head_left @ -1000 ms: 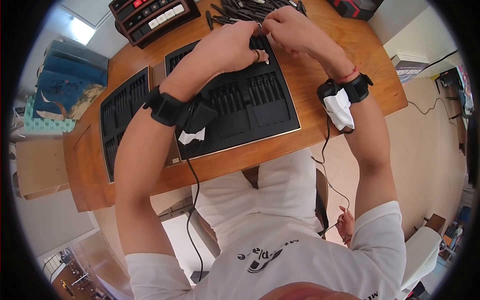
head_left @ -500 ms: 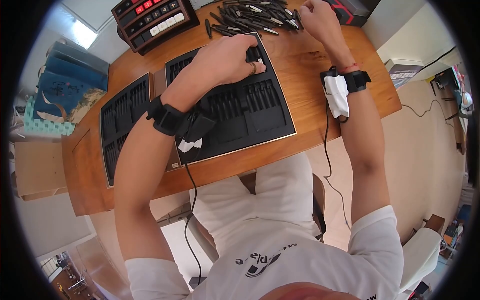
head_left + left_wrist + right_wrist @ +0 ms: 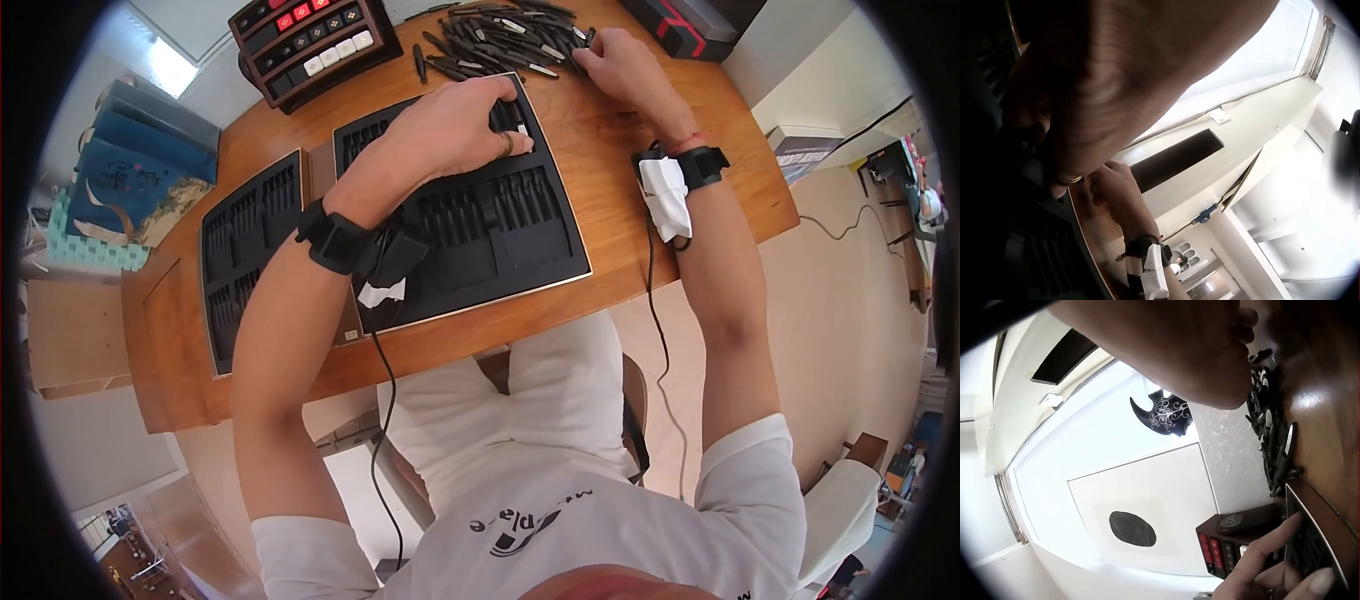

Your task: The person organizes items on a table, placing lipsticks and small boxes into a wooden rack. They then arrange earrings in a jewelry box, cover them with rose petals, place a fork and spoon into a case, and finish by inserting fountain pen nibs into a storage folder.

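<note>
The left hand (image 3: 445, 125) rests over the upper right part of a black slotted tray (image 3: 540, 250), index finger and thumb apart over its slots. A small pale-tipped piece lies between them. In the right wrist view, the left hand (image 3: 1266, 569) shows these two fingers spread above the tray's edge. The right hand (image 3: 628, 72) is at the right edge of a pile of dark pen-like pieces (image 3: 490, 40), fingers bent; whether they grip one is hidden. Slim black pieces (image 3: 520, 195) fill several slots of the tray. The left wrist view shows the right hand (image 3: 1116, 187) beyond the left.
A second slotted tray (image 3: 250, 225) lies to the left. Behind stands a wooden rack (image 3: 310, 50) with red, black and white keycaps. A dark box with red lines (image 3: 690, 25) sits at the back right, a blue bag (image 3: 140, 160) at the far left. Cables hang from both wrists.
The right hand has left the left hand's side at the tray and moved right to the pile, lowering slightly toward its edge since half a second ago. The left hand stays over the tray.
</note>
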Tool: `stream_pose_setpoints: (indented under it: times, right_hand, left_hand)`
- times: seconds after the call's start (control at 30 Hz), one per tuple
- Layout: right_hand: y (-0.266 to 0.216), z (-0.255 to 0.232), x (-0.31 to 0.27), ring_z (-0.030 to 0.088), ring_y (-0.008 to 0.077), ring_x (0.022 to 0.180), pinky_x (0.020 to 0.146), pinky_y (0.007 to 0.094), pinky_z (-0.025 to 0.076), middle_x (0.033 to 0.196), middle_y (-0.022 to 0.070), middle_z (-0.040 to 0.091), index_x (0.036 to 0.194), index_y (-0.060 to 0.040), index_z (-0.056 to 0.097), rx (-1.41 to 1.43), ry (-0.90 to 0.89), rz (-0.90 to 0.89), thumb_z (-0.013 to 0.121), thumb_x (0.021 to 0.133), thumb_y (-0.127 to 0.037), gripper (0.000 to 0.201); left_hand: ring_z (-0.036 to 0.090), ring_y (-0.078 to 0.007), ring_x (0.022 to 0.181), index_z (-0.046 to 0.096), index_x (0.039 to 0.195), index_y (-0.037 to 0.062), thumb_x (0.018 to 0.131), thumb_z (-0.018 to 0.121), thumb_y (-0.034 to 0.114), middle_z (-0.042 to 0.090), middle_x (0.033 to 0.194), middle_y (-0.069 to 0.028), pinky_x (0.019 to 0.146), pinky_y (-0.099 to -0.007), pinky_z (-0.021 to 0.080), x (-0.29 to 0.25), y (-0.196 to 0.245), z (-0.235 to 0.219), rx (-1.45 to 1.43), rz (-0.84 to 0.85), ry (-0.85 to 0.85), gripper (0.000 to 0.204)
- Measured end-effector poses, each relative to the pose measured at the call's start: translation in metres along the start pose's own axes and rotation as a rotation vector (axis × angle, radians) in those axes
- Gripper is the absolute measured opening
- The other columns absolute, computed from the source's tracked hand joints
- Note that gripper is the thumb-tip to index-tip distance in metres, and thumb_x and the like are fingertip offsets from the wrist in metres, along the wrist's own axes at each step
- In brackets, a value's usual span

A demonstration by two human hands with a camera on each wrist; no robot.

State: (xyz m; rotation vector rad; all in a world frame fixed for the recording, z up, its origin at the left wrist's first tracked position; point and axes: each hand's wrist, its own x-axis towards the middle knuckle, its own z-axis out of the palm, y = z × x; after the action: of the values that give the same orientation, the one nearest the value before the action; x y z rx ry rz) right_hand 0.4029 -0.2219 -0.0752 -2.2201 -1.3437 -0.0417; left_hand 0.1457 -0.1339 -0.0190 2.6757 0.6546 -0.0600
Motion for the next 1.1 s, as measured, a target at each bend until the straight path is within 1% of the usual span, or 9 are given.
stream_pose_setpoints:
  times: [0.2, 0.27, 0.43, 0.5, 0.53, 0.6, 0.7, 0.9, 1.1]
  right_hand:
    - [0.006, 0.003, 0.004, 0.073, 0.0435, 0.089, 0.082, 0.0481, 0.056, 0.092, 0.0252, 0.075, 0.099, 0.0034, 0.072, -0.053, 0.015, 0.018, 0.069, 0.098, -0.03, 0.034]
    - [0.006, 0.005, 0.005, 0.073, 0.0435, 0.089, 0.081, 0.0482, 0.056, 0.092, 0.0248, 0.075, 0.1, 0.0031, 0.072, -0.058, 0.058, 0.038, 0.068, 0.099, -0.03, 0.034]
    - [-0.025, -0.013, -0.002, 0.074, 0.0388, 0.079, 0.071, 0.0476, 0.056, 0.086, 0.0228, 0.076, 0.097, 0.0024, 0.075, 0.163, 0.328, 0.003, 0.065, 0.1, -0.029, 0.033]
    - [-0.056, -0.034, -0.018, 0.064, 0.0148, 0.064, 0.058, 0.0331, 0.047, 0.073, 0.0047, 0.069, 0.093, -0.0013, 0.074, 0.579, -0.043, 0.01, 0.068, 0.103, -0.033, 0.034]
    - [-0.06, -0.033, -0.021, 0.064, 0.0148, 0.064, 0.058, 0.0331, 0.047, 0.073, 0.0047, 0.069, 0.093, -0.0013, 0.074, 0.582, -0.047, 0.01, 0.068, 0.103, -0.033, 0.034]
    - [-0.068, -0.032, -0.025, 0.046, 0.0026, 0.062, 0.054, 0.0252, 0.035, 0.07, -0.0068, 0.055, 0.091, -0.0039, 0.072, 0.751, -0.382, -0.102, 0.071, 0.103, -0.036, 0.035]
    - [-0.081, -0.025, -0.034, 0.039, 0.0027, 0.062, 0.054, 0.0252, 0.03, 0.071, -0.0093, 0.049, 0.095, -0.005, 0.07, 0.773, -0.402, -0.135, 0.07, 0.106, -0.032, 0.029]
    - [-0.091, -0.015, -0.04, 0.041, 0.0007, 0.067, 0.056, 0.023, 0.03, 0.075, -0.0101, 0.051, 0.099, -0.0066, 0.07, 0.788, -0.326, -0.298, 0.068, 0.109, -0.031, 0.027]
    - [-0.092, -0.015, -0.041, 0.044, 0.0003, 0.067, 0.057, 0.0218, 0.033, 0.075, -0.0096, 0.053, 0.098, -0.0069, 0.072, 0.844, -0.406, -0.272, 0.069, 0.109, -0.03, 0.026]
  left_hand:
    - [0.071, -0.0392, 0.117, 0.065, 0.136, 0.0027, 0.089, 0.086, 0.043, 0.075, 0.121, -0.021, 0.096, -0.0478, 0.057, 0.001, -0.011, 0.008, -0.082, 0.046, 0.062, 0.065]
    - [0.057, -0.0191, 0.064, 0.066, 0.138, 0.005, 0.092, 0.086, 0.039, 0.062, 0.069, -0.0096, 0.062, -0.0378, 0.044, 0.001, -0.015, 0.012, -0.107, 0.118, 0.123, 0.061]
    - [0.056, -0.0148, 0.065, 0.065, 0.14, 0.0044, 0.101, 0.076, 0.03, 0.063, 0.073, -0.0052, 0.062, -0.0343, 0.046, -0.006, -0.026, 0.005, -0.299, 0.11, 0.078, 0.048]
    - [0.056, -0.0131, 0.066, 0.064, 0.14, 0.0029, 0.104, 0.072, 0.026, 0.064, 0.075, -0.0031, 0.063, -0.0322, 0.046, -0.004, -0.035, 0.006, -0.372, 0.122, 0.112, 0.044]
    - [0.056, -0.0116, 0.066, 0.063, 0.14, 0.0009, 0.106, 0.069, 0.026, 0.065, 0.078, -0.0022, 0.061, -0.0298, 0.046, 0.002, -0.045, 0.009, -0.448, 0.171, 0.224, 0.043]
    - [0.057, -0.0102, 0.066, 0.062, 0.14, -0.0011, 0.108, 0.066, 0.025, 0.066, 0.081, -0.0012, 0.06, -0.0274, 0.046, 0.0, -0.041, 0.002, -0.521, 0.221, 0.338, 0.041]
    - [0.057, -0.0065, 0.061, 0.07, 0.12, -0.0012, 0.112, 0.06, 0.031, 0.066, 0.086, -0.0019, 0.049, -0.0236, 0.041, -0.008, -0.029, -0.019, -0.768, -0.018, 0.383, 0.034]
    - [0.055, -0.0052, 0.06, 0.072, 0.107, 0.0026, 0.111, 0.064, 0.035, 0.06, 0.076, 0.0006, 0.047, -0.0217, 0.039, -0.007, -0.034, -0.016, -1.089, 0.034, 0.431, 0.034]
    - [0.056, -0.0047, 0.061, 0.072, 0.107, 0.003, 0.11, 0.067, 0.035, 0.062, 0.078, 0.0014, 0.047, -0.0199, 0.037, -0.002, -0.041, -0.011, -0.959, 0.07, 0.314, 0.032]
